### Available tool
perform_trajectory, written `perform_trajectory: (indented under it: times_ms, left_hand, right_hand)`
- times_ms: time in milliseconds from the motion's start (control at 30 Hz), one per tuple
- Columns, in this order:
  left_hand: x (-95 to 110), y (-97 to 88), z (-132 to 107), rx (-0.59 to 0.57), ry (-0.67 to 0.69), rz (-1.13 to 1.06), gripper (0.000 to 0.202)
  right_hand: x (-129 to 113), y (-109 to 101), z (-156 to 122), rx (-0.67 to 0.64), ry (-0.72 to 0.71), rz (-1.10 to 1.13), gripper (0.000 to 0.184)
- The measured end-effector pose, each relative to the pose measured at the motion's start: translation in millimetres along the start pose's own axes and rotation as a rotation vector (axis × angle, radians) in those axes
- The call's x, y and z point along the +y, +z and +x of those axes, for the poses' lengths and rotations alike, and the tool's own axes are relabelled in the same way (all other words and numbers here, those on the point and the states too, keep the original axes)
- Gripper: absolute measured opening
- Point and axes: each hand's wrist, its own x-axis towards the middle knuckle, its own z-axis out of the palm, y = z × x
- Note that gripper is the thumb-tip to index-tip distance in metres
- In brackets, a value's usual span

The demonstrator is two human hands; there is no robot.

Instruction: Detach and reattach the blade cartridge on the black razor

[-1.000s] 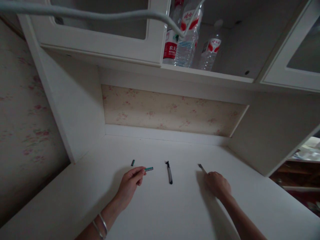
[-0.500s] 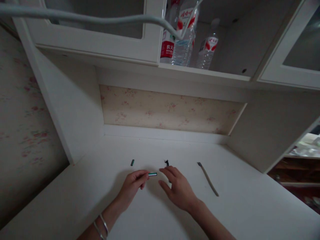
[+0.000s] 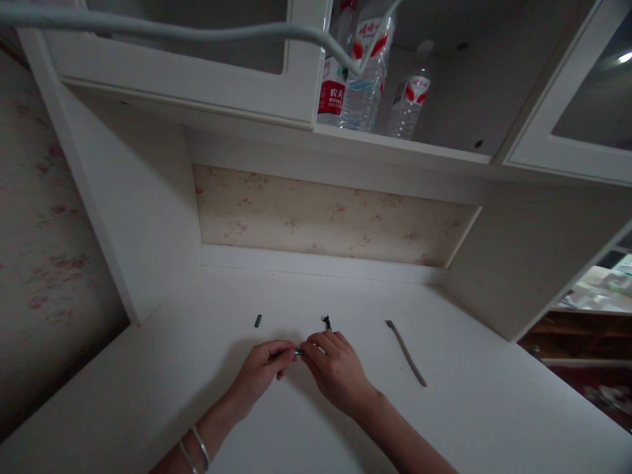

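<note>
My left hand (image 3: 261, 368) pinches a thin green pen-like stick (image 3: 298, 351) over the white desk (image 3: 316, 421). My right hand (image 3: 336, 370) has its fingertips closed on the stick's other end, so both hands meet at it. Behind my right hand lies a black pen (image 3: 326, 322), only its far tip showing. A small green cap (image 3: 257, 320) rests on the desk beyond my left hand. A thin grey blade-like strip (image 3: 405, 343) lies to the right of my right hand, untouched.
White cabinet walls close in the desk on the left (image 3: 148, 217) and right (image 3: 523, 263). A shelf above holds several water bottles (image 3: 363, 79). A grey cable (image 3: 197, 29) hangs across the top. Floral wallpaper backs the niche.
My right hand left the grey strip on the desk, swung left over the black pen and closed on the tip of the green stick. My left hand stayed put.
</note>
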Motion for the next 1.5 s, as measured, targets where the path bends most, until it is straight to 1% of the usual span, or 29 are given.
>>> perform_trajectory:
  times_ms: [100, 167, 267, 367, 467, 533, 567, 600, 667, 733, 800, 900, 1100, 1200, 1267, 1333, 1500]
  left_hand:
    - [-1, 1.9, 0, -0.015, -0.022, -0.008, 0.032]
    - [-2, 2.2, 0, -0.005, -0.040, -0.021, 0.036]
    - [-5, 1.0, 1, 0.006, -0.066, -0.014, 0.037]
    - [-8, 0.1, 2, -0.032, -0.075, 0.040, 0.034]
    - [-13, 1.0, 2, -0.103, -0.084, 0.095, 0.034]
    - [-16, 2.5, 2, -0.139, -0.097, 0.137, 0.034]
    - [-18, 3.3, 2, -0.151, -0.104, 0.161, 0.034]
    - [-19, 4.0, 2, -0.160, -0.111, 0.184, 0.034]
    - [-22, 5.4, 2, -0.176, -0.115, 0.222, 0.032]
    - [-23, 6.4, 1, -0.191, -0.112, 0.249, 0.031]
    - [-23, 7.0, 1, -0.201, -0.110, 0.274, 0.031]
    - [-24, 6.7, 0, -0.207, -0.117, 0.312, 0.032]
    - [-24, 5.4, -1, -0.231, -0.104, 0.353, 0.032]
    - [-24, 5.3, -2, -0.250, -0.108, 0.362, 0.033]
    - [-23, 5.3, -2, -0.257, -0.110, 0.361, 0.033]
    - [-24, 5.2, -1, -0.256, -0.104, 0.359, 0.033]
    - [-25, 5.6, -2, -0.261, -0.083, 0.380, 0.033]
  right_hand:
    - [3, 3, -7, 0.025, 0.021, 0.019, 0.017]
    - [10, 6, -14, 0.055, 0.058, 0.053, 0.018]
    - [35, 9, -31, 0.119, 0.149, 0.091, 0.018]
    - [82, 5, -57, 0.198, 0.254, 0.121, 0.021]
    - [145, -3, -89, 0.239, 0.370, 0.044, 0.027]
    - [185, -9, -113, 0.163, 0.488, -0.001, 0.030]
    - [203, -12, -125, 0.097, 0.564, -0.019, 0.031]
    - [218, -16, -136, 0.066, 0.612, -0.028, 0.031]
    - [241, -22, -156, 0.013, 0.687, -0.034, 0.030]
    - [255, -26, -170, -0.026, 0.754, -0.043, 0.028]
    - [262, -28, -179, -0.066, 0.800, -0.044, 0.027]
    - [267, -26, -182, -0.123, 0.838, -0.039, 0.025]
    - [273, -22, -175, -0.208, 0.861, -0.030, 0.026]
    - [273, -25, -172, -0.209, 0.870, -0.038, 0.032]
    - [267, -27, -169, -0.184, 0.880, -0.055, 0.039]
    - [255, -27, -167, -0.157, 0.886, -0.071, 0.041]
    - [209, -13, -168, -0.170, 0.822, -0.076, 0.038]
